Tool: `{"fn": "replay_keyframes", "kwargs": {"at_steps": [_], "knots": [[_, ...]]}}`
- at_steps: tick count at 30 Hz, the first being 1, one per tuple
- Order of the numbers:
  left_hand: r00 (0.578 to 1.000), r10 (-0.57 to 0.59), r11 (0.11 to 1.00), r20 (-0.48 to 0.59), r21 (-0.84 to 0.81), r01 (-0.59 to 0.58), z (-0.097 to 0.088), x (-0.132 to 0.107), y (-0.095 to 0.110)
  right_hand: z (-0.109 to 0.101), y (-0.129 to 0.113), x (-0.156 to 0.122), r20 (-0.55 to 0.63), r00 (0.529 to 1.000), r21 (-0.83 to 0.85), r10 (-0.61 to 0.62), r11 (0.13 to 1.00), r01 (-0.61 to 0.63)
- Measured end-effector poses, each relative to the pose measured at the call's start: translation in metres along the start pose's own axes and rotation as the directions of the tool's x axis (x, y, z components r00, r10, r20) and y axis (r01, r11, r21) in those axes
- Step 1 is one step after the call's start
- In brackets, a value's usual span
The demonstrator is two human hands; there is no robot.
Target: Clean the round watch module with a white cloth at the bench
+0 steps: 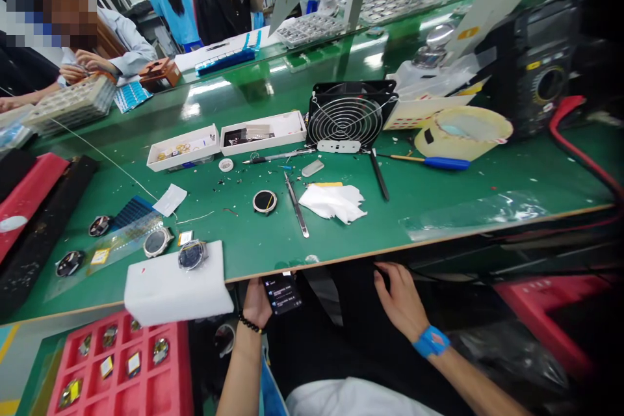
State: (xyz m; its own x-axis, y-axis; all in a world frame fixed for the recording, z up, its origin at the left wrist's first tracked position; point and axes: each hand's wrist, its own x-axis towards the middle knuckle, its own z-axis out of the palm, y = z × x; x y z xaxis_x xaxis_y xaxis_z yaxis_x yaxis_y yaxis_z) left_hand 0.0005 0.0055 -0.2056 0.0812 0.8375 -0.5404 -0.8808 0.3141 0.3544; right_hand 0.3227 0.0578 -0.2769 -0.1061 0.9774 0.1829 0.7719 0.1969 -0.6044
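ok so both hands are down below the edge of the counter (273,253) here. left hand (256,303), the one with the bead bracelet (251,323), has its grip closed round a phone (281,293), screen lit, held just under the edge over the lap. right hand (400,302), with a blue wrist strap (431,341), is loose and fairly open, fingers (390,286) curled a bit against something dark, can't really tell what, and nothing shows in its grip

on the counter nearest them there's a white foam block (175,286) sticking out past the edge with a watch (192,255) on it and a second watch (158,242) just beside it, then tweezers (296,205), a round watch part (264,201) and a crumpled wipe (331,203), with tiny loose bits scattered around. a red tray (182,364) of more parts sits lower down on the left

what would worry me: that block overhangs, so a bumped forearm could tip it and send the watch down onto the tray. the phone's only held one-handed too, so a slip could drop it under the counter. and a dragging sleeve could sweep those loose bits off and lose them
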Motion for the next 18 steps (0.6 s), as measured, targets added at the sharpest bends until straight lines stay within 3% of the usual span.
{"fn": "replay_keyframes", "kwargs": {"at_steps": [18], "knots": [[0.999,0.024,0.999,-0.047,-0.022,-0.025,-0.0044,0.0004,-0.0005,-0.0013,-0.0002,0.0007,-0.003,0.999,0.029,-0.038,0.999,0.038]]}}
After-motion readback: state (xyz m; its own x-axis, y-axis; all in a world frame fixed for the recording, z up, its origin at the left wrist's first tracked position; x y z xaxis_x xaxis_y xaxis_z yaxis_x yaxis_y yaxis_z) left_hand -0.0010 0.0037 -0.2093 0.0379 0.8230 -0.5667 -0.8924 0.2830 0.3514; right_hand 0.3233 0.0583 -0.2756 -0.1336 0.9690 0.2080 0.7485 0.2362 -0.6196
